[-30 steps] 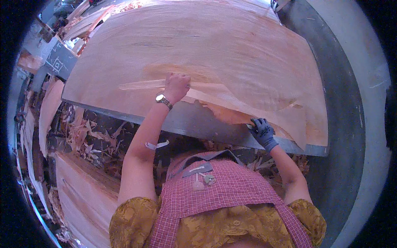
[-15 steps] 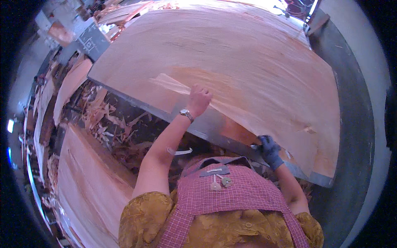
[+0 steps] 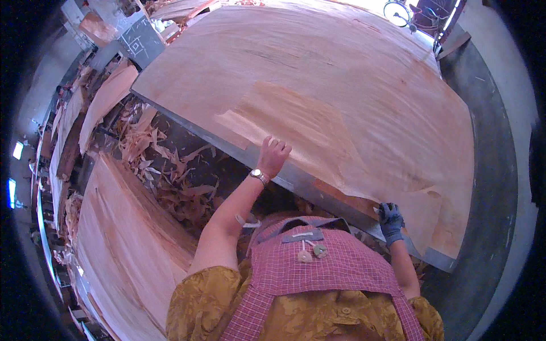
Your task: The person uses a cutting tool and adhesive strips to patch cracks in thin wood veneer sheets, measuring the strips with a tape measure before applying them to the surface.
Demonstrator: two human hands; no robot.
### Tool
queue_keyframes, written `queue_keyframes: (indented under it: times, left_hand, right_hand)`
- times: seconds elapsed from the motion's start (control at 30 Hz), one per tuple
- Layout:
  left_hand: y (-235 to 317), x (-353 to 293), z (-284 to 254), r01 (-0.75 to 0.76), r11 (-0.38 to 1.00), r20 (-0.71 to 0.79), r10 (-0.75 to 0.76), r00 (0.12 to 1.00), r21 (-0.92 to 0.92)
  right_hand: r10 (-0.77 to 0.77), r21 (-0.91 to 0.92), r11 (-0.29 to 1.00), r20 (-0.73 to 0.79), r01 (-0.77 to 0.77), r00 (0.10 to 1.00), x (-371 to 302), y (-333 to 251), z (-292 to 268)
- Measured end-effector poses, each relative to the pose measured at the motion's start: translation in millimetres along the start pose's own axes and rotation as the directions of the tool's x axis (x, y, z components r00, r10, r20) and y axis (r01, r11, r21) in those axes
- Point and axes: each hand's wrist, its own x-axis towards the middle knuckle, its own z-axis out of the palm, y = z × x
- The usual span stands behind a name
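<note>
A large pale wood veneer sheet point(image 3: 318, 62) covers the table, with a more orange veneer patch point(image 3: 296, 111) showing in its near part. My bare left hand point(image 3: 274, 156), a watch on its wrist, has its fingers curled on the sheet's lifted near edge. Farther right, my right hand point(image 3: 391, 221) wears a dark grey glove. Its fingers are bent at the near edge, and a small pale bit shows at their tips; what they hold is hidden. Between the hands, a reddish-brown wood strip point(image 3: 347, 196) lies along the grey table edge point(image 3: 293, 181).
A stack of veneer sheets point(image 3: 122, 227) stands at my left. Torn veneer scraps point(image 3: 182, 193) litter the floor between stack and table. More curved sheets point(image 3: 108, 99) lean at the far left. A grey wall point(image 3: 489, 142) runs along the right, and a bicycle point(image 3: 398, 14) stands at the back.
Both hands have shifted nearer to me, the right one also a little rightward. The veneer's near edge has come toward me, covering more of the table edge. The shiny blade-like piece by the glove no longer shows.
</note>
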Motion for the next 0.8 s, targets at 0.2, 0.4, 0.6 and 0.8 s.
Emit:
queue_keyframes:
  times: [0.2, 0.4, 0.6, 0.8]
  left_hand:
    - [7, -48, 42, 0.03, 0.998, 0.029, -0.032, 0.999, 0.046]
    - [10, -68, 61, 0.096, 0.995, 0.132, -0.096, 0.987, 0.004]
    - [6, -89, 62, 0.049, 0.999, 0.1, -0.05, 0.994, 0.016]
    - [11, -92, 47, 0.058, 0.998, 0.126, -0.057, 0.99, -0.006]
  right_hand:
    - [0.122, 0.025, 0.992, 0.072, -0.124, 0.99, -14, -2, 8]
    - [0.151, -0.153, 0.979, 0.089, -0.137, 0.984, -18, 13, 12]
    - [0.258, -0.207, 0.955, 0.223, -0.213, 0.94, -28, 5, 12]
    - [0.331, -0.265, 0.932, 0.347, -0.247, 0.877, -44, 2, 11]
